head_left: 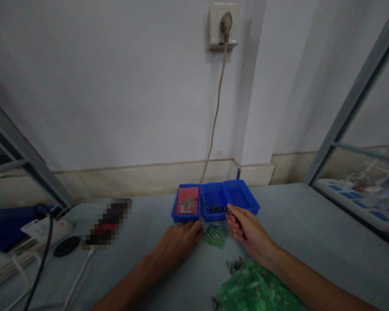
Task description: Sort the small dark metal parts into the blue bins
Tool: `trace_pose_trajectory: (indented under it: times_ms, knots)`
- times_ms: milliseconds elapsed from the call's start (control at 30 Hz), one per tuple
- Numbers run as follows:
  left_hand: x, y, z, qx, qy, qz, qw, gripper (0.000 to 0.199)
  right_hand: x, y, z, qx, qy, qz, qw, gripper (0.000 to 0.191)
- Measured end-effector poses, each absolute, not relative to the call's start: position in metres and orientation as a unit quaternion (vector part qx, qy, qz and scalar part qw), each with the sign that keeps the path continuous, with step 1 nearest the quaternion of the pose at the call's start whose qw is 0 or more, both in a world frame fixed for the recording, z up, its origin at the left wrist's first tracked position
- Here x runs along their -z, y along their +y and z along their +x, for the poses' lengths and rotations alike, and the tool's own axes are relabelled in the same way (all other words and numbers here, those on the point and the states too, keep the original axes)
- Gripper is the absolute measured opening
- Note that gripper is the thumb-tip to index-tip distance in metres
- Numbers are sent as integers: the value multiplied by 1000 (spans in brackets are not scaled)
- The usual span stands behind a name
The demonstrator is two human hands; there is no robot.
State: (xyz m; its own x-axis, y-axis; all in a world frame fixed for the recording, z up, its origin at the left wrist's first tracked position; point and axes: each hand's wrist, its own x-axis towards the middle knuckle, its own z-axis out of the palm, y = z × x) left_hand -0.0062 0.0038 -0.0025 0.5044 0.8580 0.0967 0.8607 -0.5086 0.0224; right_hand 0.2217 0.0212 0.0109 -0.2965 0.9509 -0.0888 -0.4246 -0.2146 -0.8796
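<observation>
My left hand [183, 234] rests low on the table with its fingers curled together at the left edge of a small green plastic bag [216, 235]. Several slim, silvery metal pieces show in that bag. Over the front of the middle blue tray, my right hand [241, 225] is closed in a pinch on a small dark metal part [229, 212], mostly hidden by the fingers. Similar small dark parts [215, 208] lie in the middle blue tray [214, 192]. Below my right forearm spreads a heap of green plastic bags [256, 287], with loose metal pieces [236, 264] at its far edge.
The left blue tray [174, 211] holds a red sheet and clear packets; the right blue tray [241, 194] adjoins the middle one. At left lie a pixelated object [108, 224], a black round item [67, 246], cables and a power strip [63, 226]. A wall [132, 86] stands behind.
</observation>
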Motion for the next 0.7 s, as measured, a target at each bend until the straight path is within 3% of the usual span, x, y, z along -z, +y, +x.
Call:
trace_pose_trajectory:
  times_ms: [700]
  knots:
    - [1, 4, -5, 43, -491, -870, 18, 17, -8, 21, 220, -699, -393, -354, 481, 43]
